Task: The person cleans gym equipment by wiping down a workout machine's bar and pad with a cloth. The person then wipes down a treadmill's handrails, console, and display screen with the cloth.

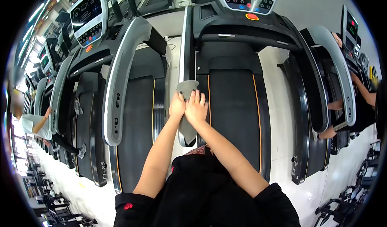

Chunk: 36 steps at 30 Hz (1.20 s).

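Note:
A grey cloth (187, 128) is draped lengthwise over the near end of a treadmill handrail (187, 45). My left hand (177, 105) is closed on the cloth from the rail's left side, its fingers partly hidden. Against it, my right hand (196, 108) lies on the cloth with its fingers stretched out and slightly apart, one wearing a ring. Both hands touch each other on top of the rail. Below and to the right runs the black belt (234, 118) of this treadmill, and its console (248, 1) with a red button (252, 16) rises at the far end.
Another treadmill's curved handrail (121, 82) stands to the left, with its console (88, 15) beyond. A person in a light shirt (34, 123) is at a treadmill further left. At the right, a person in dark clothing (365, 106) is beside another treadmill rail (340, 73).

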### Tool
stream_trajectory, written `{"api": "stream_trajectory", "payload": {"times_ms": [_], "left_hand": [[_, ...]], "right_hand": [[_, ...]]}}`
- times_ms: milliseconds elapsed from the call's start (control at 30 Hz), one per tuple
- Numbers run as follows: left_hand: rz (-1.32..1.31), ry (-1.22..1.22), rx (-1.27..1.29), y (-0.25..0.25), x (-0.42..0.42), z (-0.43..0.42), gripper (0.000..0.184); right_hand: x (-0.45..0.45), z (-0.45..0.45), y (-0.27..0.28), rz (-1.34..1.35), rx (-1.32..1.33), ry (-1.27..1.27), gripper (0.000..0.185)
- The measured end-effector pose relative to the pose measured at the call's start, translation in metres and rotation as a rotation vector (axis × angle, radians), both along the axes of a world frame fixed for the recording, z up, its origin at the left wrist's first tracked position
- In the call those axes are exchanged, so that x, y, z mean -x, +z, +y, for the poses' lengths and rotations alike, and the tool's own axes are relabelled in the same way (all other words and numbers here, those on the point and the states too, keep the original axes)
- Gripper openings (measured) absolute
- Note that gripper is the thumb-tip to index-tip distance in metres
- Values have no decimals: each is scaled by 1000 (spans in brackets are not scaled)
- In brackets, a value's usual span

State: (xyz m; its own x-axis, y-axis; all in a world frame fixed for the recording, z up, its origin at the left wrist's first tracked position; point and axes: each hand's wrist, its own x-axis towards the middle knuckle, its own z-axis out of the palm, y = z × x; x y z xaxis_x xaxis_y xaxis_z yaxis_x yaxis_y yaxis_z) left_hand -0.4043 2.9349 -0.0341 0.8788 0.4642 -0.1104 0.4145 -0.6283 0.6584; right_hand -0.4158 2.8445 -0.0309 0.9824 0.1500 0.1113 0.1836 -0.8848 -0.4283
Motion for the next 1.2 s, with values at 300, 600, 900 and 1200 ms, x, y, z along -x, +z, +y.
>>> {"api": "stream_trajectory", "payload": {"times_ms": [300, 600, 900, 1200], "left_hand": [[165, 33, -72, 32, -74, 2, 43], [324, -31, -147, 43, -124, 13, 46], [377, -89, -251, 50, -150, 20, 40], [394, -112, -258, 52, -186, 26, 36]], "right_hand": [[-75, 10, 12, 4, 85, -31, 48], [-121, 20, 15, 53, 161, -29, 48], [-149, 27, 37, 306, 224, -14, 53], [-181, 33, 39, 363, 170, -36, 54]]}}
